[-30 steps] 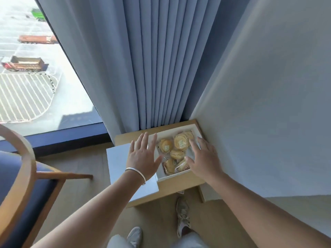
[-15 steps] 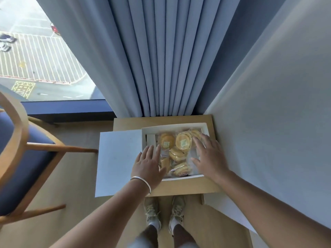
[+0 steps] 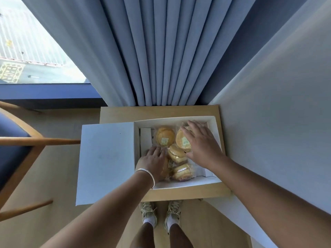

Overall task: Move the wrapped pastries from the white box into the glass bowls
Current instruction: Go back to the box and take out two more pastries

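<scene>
An open white box (image 3: pixel 179 184) sits on a small wooden table (image 3: pixel 179 194), its lid (image 3: pixel 105 161) folded out flat to the left. Inside lie several golden pastries in clear wrappers, such as one at the back (image 3: pixel 164 136) and one near the front (image 3: pixel 181 172). My left hand (image 3: pixel 154 161) reaches into the box's left part, fingers resting on the wrapped pastries there. My right hand (image 3: pixel 200 142) hovers with spread fingers over the pastries at the back right, touching a wrapper. Neither hand has one lifted. No glass bowls are in view.
Blue-grey curtains (image 3: pixel 161 51) hang right behind the table. A white wall (image 3: pixel 277 104) closes the right side. A wooden chair with a blue seat (image 3: pixel 16 149) stands at the left, near the lid. A window (image 3: pixel 26 51) is at the far left. My feet (image 3: pixel 161 213) are below the table edge.
The view has tilted down over the box. Both hands have moved from the box's edges inward onto the pastries; the left went in at the left, the right toward the back right.
</scene>
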